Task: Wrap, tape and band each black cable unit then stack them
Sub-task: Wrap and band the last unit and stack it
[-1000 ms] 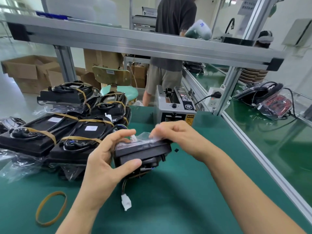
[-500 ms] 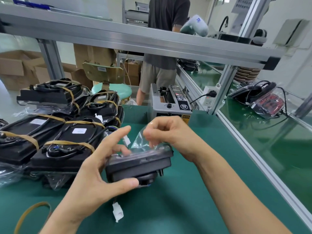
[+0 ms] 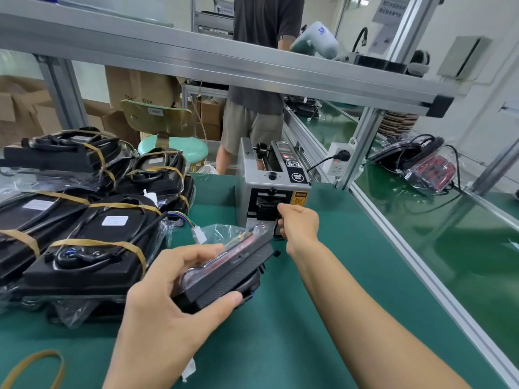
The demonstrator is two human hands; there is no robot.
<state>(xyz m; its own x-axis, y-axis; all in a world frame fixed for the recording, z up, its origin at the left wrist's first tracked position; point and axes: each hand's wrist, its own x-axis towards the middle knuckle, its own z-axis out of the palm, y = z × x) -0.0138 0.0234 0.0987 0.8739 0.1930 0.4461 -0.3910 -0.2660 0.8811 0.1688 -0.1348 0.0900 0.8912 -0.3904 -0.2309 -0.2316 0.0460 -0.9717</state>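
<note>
Rubber band lay loose at the near left corner of the green table, not yet used. Beyond it, finished units sat stacked in clear bags, each crossed by tan bands. Left hand gripped the current black unit around its near end, thumb under the edge and fingers curled over the top, holding it tilted above the table. Its plastic bag was folded over the top, with a white plug poking out at the far end. Right hand was stretched to the mouth of the tape machine, fingers curled as if pinching a strip; whether tape was actually between them I could not tell. The unit looked rigid and fairly light, but the bag film would likely be slippery, so a grip across the hard edges seemed safest, clear of the dangling lead.
</note>
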